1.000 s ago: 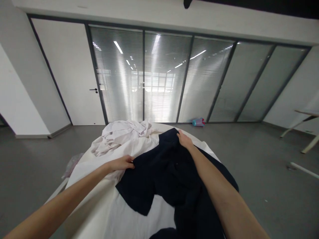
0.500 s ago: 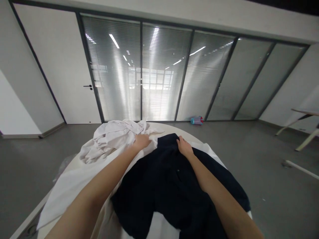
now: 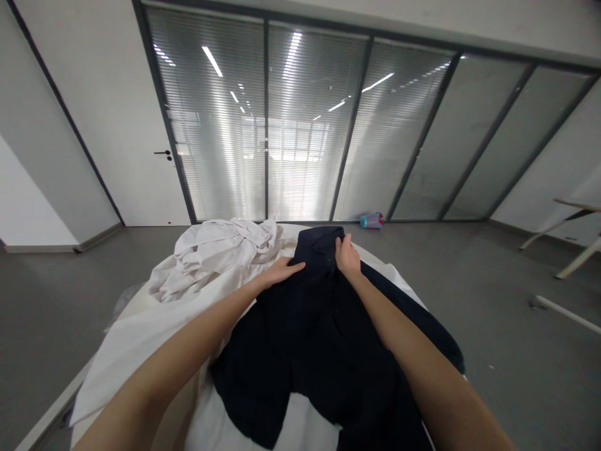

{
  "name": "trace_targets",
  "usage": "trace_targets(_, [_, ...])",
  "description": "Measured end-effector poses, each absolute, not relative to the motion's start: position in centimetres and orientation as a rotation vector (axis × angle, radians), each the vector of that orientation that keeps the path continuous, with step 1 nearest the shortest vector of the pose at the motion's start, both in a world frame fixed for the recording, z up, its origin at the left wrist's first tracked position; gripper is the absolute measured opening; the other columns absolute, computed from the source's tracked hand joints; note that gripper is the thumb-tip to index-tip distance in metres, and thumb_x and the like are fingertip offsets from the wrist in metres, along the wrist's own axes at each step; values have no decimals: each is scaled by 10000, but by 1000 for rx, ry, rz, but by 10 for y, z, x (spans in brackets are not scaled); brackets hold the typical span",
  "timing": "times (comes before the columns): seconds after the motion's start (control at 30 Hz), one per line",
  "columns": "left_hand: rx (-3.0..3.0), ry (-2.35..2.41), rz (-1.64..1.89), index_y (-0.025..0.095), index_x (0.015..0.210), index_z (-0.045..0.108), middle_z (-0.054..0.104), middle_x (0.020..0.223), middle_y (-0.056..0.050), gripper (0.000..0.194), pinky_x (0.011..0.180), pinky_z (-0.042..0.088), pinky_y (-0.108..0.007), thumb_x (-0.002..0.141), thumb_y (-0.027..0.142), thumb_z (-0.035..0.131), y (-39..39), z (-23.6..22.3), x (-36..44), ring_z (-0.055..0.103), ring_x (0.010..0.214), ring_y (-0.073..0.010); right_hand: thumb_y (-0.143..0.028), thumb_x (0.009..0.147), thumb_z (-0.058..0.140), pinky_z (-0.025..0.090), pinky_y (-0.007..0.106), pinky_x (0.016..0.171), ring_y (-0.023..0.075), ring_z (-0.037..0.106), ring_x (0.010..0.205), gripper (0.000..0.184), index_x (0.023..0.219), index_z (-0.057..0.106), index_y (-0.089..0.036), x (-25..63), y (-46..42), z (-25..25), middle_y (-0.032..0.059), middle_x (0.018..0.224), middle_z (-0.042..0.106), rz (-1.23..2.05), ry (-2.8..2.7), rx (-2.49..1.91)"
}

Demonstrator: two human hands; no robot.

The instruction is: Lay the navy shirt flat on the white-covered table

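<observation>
A dark navy garment lies spread over white cloth on a table in front of me; I cannot tell whether it is a shirt or trousers. At its far end, my right hand is closed on the right edge, beside a small button. My left hand is at the opposite edge with the thumb lying over the fabric. Its other fingers are partly hidden by the cloth. Beyond the left hand sits a crumpled heap of white fabric.
Flat white cloth covers the table's left side. A blue and red bundle lies on the floor by the glass partition. Table legs stand at the right, and a white door is at the left.
My left hand has moved right, from the white cloth onto the navy garment's edge. The garment's far end is raised and pulled a little farther out, with my right hand still on it.
</observation>
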State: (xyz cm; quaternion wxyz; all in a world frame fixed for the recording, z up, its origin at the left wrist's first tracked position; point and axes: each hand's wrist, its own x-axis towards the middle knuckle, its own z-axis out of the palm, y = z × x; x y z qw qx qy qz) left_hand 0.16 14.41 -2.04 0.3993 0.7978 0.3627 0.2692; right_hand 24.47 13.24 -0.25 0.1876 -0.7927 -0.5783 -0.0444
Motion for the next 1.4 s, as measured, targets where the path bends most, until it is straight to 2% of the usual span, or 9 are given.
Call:
trace_targets(0.33, [1861, 1308, 567, 146, 716, 694, 698, 720, -69, 405, 609, 468, -287, 674, 544, 755, 147, -18, -64, 663, 756, -268, -409, 1042, 286, 460, 447, 901, 316, 644, 1113, 358, 1278, 449, -194, 205, 156, -36, 184, 1203, 660, 54, -1875, -2318])
trace_targets(0.43, [1808, 1293, 559, 162, 822, 711, 723, 830, -73, 439, 624, 471, -268, 592, 516, 831, 138, -8, -75, 669, 840, -270, -415, 1036, 298, 468, 453, 899, 322, 643, 1118, 367, 1264, 475, -187, 203, 158, -42, 183, 1212, 657, 45, -1832, -2337])
trace_targets(0.53, [1621, 1233, 429, 155, 989, 717, 713, 777, -59, 548, 535, 445, -263, 609, 531, 837, 122, 4, -89, 670, 705, -235, -405, 1031, 303, 478, 445, 889, 314, 648, 1110, 361, 1241, 499, -186, 204, 159, -42, 176, 1211, 660, 46, -1776, -2366])
trace_targets(0.6, [1563, 1164, 298, 141, 966, 727, 683, 679, -36, 536, 481, 417, -255, 626, 543, 830, 105, 7, -102, 641, 596, -204, -388, 1025, 315, 483, 438, 884, 308, 651, 1107, 350, 1238, 506, -186, 205, 160, -43, 175, 1207, 661, 44, -1742, -2384])
trace_targets(0.7, [1517, 940, 210, 146, 896, 737, 727, 787, -49, 416, 601, 507, -261, 623, 434, 863, 72, 6, -123, 684, 725, -212, -383, 1014, 343, 492, 430, 870, 308, 655, 1097, 340, 1229, 518, -187, 205, 159, -44, 175, 1192, 667, 45, -1719, -2395])
trace_targets(0.83, [1268, 892, 413, 193, 1051, 673, 733, 1019, -51, 477, 727, 548, -274, 656, 381, 862, 30, 7, -149, 699, 872, -204, -383, 1007, 356, 496, 430, 861, 318, 656, 1095, 340, 1233, 523, -192, 204, 159, -43, 166, 1194, 670, 46, -1719, -2391])
trace_targets(1.07, [1259, 1258, 770, 226, 1250, 597, 743, 961, -57, 725, 688, 558, -273, 648, 553, 836, 19, 22, -187, 717, 833, -228, -344, 1002, 356, 486, 420, 848, 315, 656, 1084, 353, 1264, 525, -179, 201, 157, -38, 167, 1193, 671, 41, -1763, -2393])
trace_targets(1.23, [1349, 1356, 487, 187, 1179, 660, 759, 961, -82, 721, 747, 580, -328, 597, 567, 853, 13, 0, -207, 727, 897, -297, -220, 994, 301, 448, 475, 899, 342, 620, 1117, 393, 1288, 550, -137, 195, 154, -32, 208, 1215, 644, -66, -1808, -2390])
trace_targets(1.4, [1357, 1214, 523, 195, 1124, 676, 752, 993, -79, 584, 830, 556, -340, 656, 502, 843, -4, -8, -220, 714, 938, -278, -109, 953, 316, 310, 560, 1035, 383, 464, 1277, 450, 1295, 602, -170, 170, 156, -3, 224, 1381, 510, -345, -1996, -2171])
